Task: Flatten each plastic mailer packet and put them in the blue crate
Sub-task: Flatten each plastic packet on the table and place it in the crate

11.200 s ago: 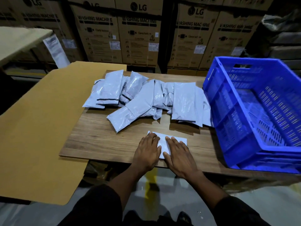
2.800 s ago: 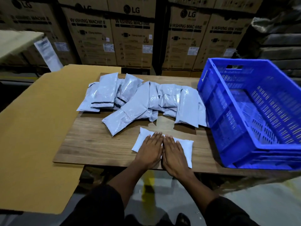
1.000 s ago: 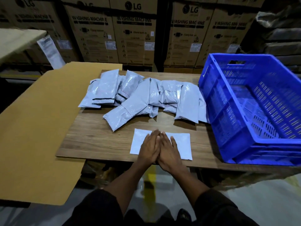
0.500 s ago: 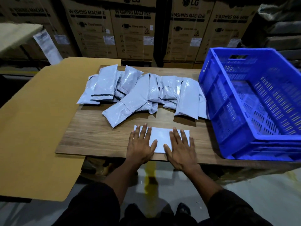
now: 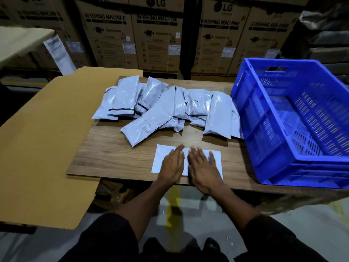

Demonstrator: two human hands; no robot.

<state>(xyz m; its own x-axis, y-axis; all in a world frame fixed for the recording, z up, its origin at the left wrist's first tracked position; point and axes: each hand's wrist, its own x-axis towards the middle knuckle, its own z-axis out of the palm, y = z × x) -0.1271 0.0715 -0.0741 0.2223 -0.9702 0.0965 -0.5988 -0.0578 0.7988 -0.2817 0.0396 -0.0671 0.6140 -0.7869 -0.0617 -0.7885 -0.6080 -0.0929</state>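
One white mailer packet (image 5: 160, 157) lies flat near the front edge of the wooden table (image 5: 113, 154). My left hand (image 5: 172, 165) and my right hand (image 5: 203, 169) press on it side by side, palms down, fingers straight and blurred by motion. Behind it a pile of several puffy grey-white mailer packets (image 5: 170, 108) is spread across the table's middle. The blue crate (image 5: 264, 129) stands at the table's right end, tilted toward me, and no packet shows inside it.
A large brown cardboard sheet (image 5: 43, 148) overlaps the table's left side and hangs past its front. Stacked washing machine cartons (image 5: 156, 35) form a wall behind. Grey floor with a yellow mark lies below the table edge.
Half a second ago my hands were spread apart toward the packet's ends; now they are back together at its middle. The packet is flatter than 2.8 s ago.
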